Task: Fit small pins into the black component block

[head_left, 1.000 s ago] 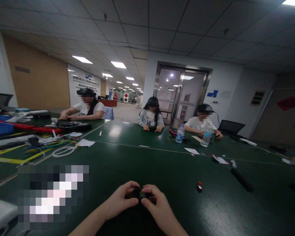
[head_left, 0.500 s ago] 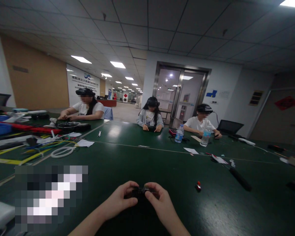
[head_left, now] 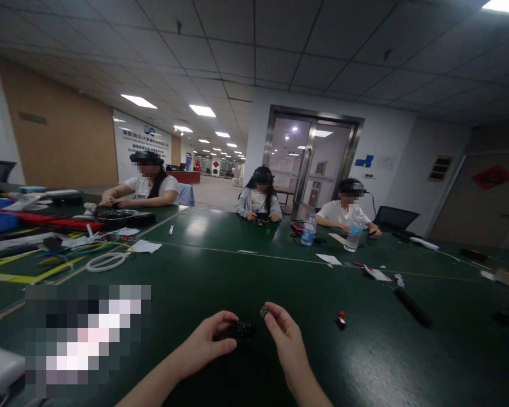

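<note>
Near the front of the dark green table (head_left: pixel 186 294), my left hand (head_left: pixel 210 342) is closed around a small black part (head_left: pixel 242 330), whose right end sticks out past the fingertips. What kind of part it is does not show. To the right and a little farther off, my right hand (head_left: pixel 285 333) pinches a small greyish piece (head_left: pixel 264 311) between thumb and fingertips. That piece is apart from the black part and too small to name. A little red and black object (head_left: pixel 341 320) lies on the table to the right of my right hand.
Cables and a white coiled tube (head_left: pixel 106 262) clutter the left side. Two water bottles (head_left: pixel 309 230) stand across the table, where several people sit. A black rod-like object (head_left: pixel 412 308) lies at right, and a small wrench (head_left: pixel 170 230) farther back at left.
My right hand has drawn away from the black part, up and to the right, with the small greyish piece in its fingers. My left hand has stayed in place.
</note>
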`<move>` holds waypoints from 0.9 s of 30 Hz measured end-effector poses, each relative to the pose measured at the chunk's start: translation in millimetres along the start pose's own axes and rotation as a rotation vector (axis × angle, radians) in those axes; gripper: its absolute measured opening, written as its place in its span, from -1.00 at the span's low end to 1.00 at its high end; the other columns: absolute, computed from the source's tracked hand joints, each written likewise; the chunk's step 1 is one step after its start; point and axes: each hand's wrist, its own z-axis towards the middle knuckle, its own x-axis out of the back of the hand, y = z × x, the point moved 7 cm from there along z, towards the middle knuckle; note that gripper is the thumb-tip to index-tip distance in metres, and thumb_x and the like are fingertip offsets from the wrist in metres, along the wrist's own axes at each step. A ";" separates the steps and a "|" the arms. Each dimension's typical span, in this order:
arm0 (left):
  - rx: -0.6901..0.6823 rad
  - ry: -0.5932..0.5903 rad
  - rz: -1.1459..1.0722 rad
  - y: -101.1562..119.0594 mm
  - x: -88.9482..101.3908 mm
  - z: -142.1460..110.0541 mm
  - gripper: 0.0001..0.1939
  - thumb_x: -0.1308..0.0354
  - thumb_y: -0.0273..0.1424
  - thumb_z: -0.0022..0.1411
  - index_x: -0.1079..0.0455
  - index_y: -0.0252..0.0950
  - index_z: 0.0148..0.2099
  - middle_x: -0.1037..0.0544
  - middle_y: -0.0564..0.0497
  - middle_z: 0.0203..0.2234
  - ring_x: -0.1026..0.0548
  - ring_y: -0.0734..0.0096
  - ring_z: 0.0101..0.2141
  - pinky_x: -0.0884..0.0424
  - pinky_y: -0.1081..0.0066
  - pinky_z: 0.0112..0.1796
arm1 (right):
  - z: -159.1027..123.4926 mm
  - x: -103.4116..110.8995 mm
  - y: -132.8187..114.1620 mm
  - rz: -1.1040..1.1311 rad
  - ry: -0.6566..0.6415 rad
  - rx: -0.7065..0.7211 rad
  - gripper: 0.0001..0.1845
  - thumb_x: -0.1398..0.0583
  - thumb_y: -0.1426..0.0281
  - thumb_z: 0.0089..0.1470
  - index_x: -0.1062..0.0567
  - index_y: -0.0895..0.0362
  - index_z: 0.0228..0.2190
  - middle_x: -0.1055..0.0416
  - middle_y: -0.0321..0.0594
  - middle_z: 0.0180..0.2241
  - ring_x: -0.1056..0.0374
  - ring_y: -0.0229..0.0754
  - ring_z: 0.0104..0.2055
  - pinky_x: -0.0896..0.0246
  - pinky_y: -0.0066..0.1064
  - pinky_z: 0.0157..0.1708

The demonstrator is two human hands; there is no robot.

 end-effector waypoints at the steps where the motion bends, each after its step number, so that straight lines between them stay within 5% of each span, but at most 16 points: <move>1: -0.003 0.001 0.007 -1.5 0.6 0.3 -0.56 -0.19 -0.25 0.06 -0.18 -0.24 -0.04 -0.47 0.00 -0.20 -0.40 0.27 -0.19 -0.25 0.36 -0.22 | 0.4 2.0 -0.5 0.003 0.025 0.006 -0.45 -0.22 0.05 -0.19 -0.43 0.13 -0.19 -0.43 -0.13 -0.17 -0.29 -0.03 -0.06 -0.14 -0.23 -0.05; 13: 0.013 0.017 0.043 -3.6 4.1 0.9 -0.58 -0.19 -0.24 0.08 -0.19 -0.23 -0.04 -0.48 0.02 -0.23 -0.41 0.28 -0.20 -0.25 0.37 -0.23 | 7.6 18.8 20.3 0.067 0.136 -0.071 -0.46 -0.16 0.09 -0.09 -0.34 0.09 -0.09 -0.36 -0.15 -0.10 -0.27 -0.07 -0.07 -0.18 -0.25 -0.09; 27: 0.048 -0.001 -0.010 -8.2 5.6 -0.1 -0.58 -0.16 -0.25 0.12 -0.17 -0.25 -0.01 -0.48 0.00 -0.23 -0.42 0.30 -0.22 -0.27 0.35 -0.23 | 10.1 34.4 26.9 0.233 0.255 -0.124 -0.53 -0.18 0.09 -0.12 -0.40 0.04 -0.16 -0.37 -0.19 -0.21 -0.32 -0.16 -0.30 -0.28 -0.34 -0.35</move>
